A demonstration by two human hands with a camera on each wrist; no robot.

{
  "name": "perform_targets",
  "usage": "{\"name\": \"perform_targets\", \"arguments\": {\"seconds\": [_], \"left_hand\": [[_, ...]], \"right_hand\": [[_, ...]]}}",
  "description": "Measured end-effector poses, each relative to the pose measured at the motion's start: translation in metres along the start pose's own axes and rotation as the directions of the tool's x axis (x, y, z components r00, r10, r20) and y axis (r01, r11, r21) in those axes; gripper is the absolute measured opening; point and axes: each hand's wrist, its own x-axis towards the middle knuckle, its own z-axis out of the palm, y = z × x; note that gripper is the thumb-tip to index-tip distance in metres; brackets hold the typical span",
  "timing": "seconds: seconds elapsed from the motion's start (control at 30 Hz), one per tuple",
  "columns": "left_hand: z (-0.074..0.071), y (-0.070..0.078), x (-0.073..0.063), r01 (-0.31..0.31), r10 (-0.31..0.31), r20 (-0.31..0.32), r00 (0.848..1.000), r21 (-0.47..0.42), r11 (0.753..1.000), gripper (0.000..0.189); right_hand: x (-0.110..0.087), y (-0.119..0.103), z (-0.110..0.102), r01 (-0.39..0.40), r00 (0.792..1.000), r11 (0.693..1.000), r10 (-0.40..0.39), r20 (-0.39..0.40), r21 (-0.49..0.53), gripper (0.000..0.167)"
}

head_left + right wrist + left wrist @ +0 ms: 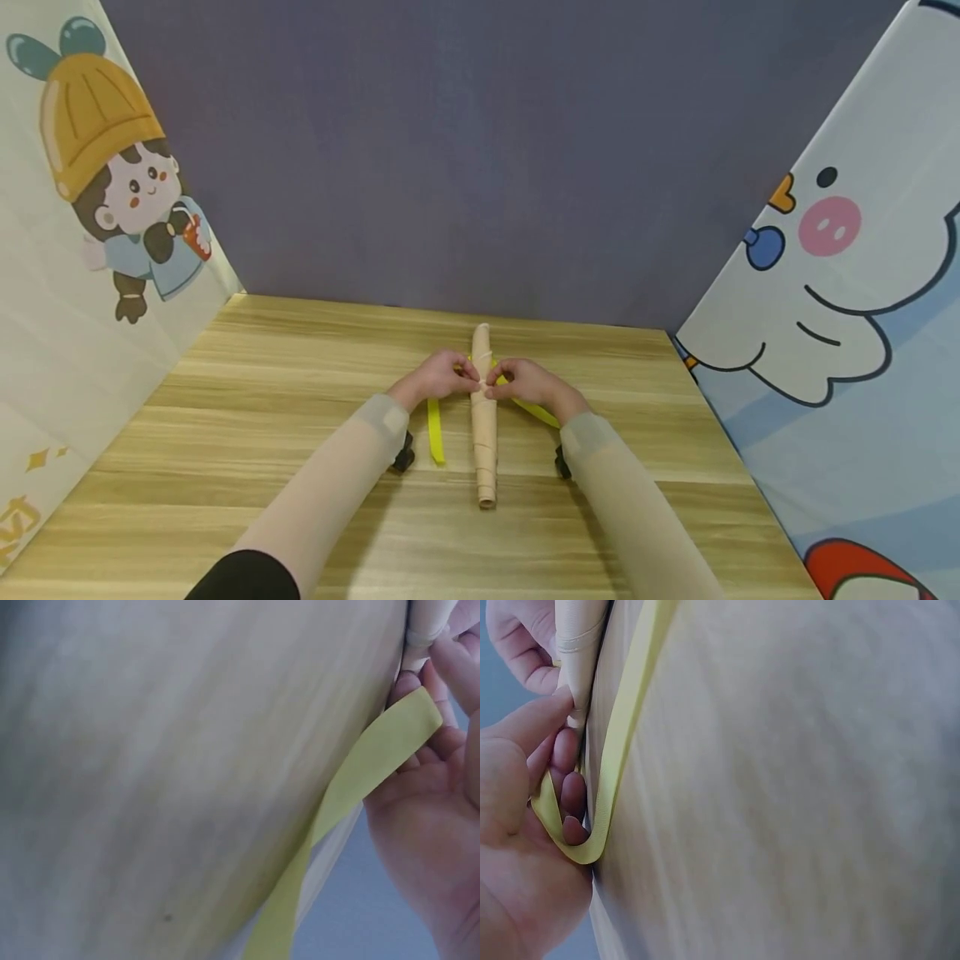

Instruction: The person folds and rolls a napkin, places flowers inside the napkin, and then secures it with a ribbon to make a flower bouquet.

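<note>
A long beige roll (pixel 485 425) lies on the table, pointing away from the person, its near end showing a rolled-up edge. The left hand (pixel 442 374) pinches at the roll's upper middle, thumb and fingertips close together. In the left wrist view a yellow ribbon (pixel 626 705) loops across its curled fingers. The right hand (pixel 531 382) pinches on the opposite side, its fingertips almost meeting the left ones. From its fingers a length of ribbon (pixel 367 757) trails down in the right wrist view. What lies between the fingertips is mostly hidden.
The wood-grain table (pixel 315 350) is bounded by a dark grey back panel (pixel 450 167). Printed side panels stand left (pixel 45 292) and right (pixel 862 433). Black wrist straps (pixel 403 454) show under the forearms.
</note>
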Motion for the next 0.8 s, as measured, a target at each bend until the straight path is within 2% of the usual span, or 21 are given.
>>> {"name": "perform_targets", "arguments": {"seconds": [0.23, 0.4, 0.67, 0.8], "left_hand": [[-0.001, 0.0, 0.0, -0.019, 0.019, 0.01, 1.0, 0.017, 1.0, 0.012], [-0.003, 0.002, -0.002, -0.021, 0.019, 0.048, 0.999, 0.025, 0.999, 0.015], [-0.01, 0.005, -0.013, -0.004, -0.004, 0.152, 0.988, 0.054, 0.999, 0.042], [-0.008, 0.004, -0.015, -0.014, -0.002, 0.163, 0.987, 0.095, 0.995, 0.051]], "right_hand": [[-0.001, -0.001, 0.0, -0.015, 1.0, 0.998, 0.015, 0.01, 0.057, 0.024], [-0.006, -0.004, -0.001, -0.003, 1.0, 0.998, 0.002, 0.018, 0.055, 0.026], [-0.019, -0.006, -0.004, -0.048, 0.996, 0.99, 0.037, 0.082, 0.134, 0.045], [-0.022, -0.006, -0.002, 0.006, 0.996, 0.995, -0.014, 0.088, 0.096, 0.055]]}}
